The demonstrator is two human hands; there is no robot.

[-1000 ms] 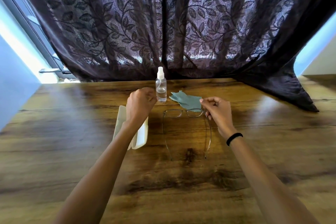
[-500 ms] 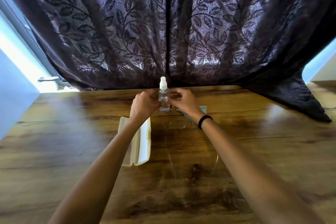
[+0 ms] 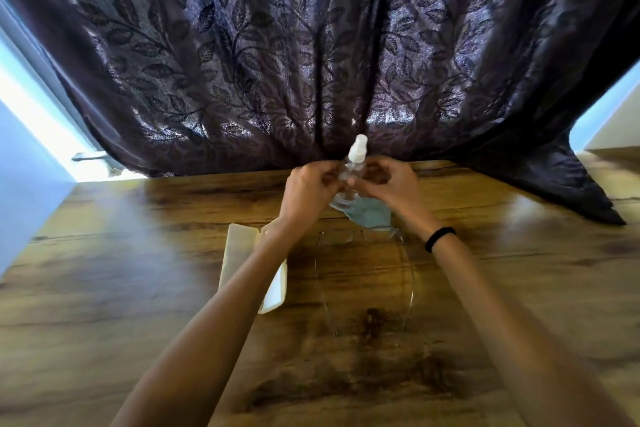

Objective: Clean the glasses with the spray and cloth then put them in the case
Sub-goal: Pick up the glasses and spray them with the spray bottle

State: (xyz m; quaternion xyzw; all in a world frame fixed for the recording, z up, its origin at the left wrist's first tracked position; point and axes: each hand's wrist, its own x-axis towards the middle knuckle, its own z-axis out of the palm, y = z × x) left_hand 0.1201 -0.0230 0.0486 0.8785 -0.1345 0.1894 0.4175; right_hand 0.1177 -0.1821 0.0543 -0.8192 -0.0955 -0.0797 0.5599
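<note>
A small clear spray bottle (image 3: 350, 170) with a white nozzle is tilted and lifted a little off the table, held between both hands. My left hand (image 3: 308, 192) grips its left side and my right hand (image 3: 388, 184) its right side. Under the bottle lies a teal cloth (image 3: 369, 215). The thin-framed glasses (image 3: 360, 236) rest on the wooden table (image 3: 138, 288) with their arms unfolded toward me. A white glasses case (image 3: 239, 253) lies open to the left, partly hidden by my left forearm.
A dark leaf-patterned curtain (image 3: 311, 62) hangs along the table's far edge and drapes onto the table at the right (image 3: 561, 191). Bright window light shows at the far left. A black band sits on my right wrist (image 3: 439, 238).
My right hand left the glasses and moved to the spray bottle. Both hands closed on the bottle and raised and tilted it. The view shifted slightly.
</note>
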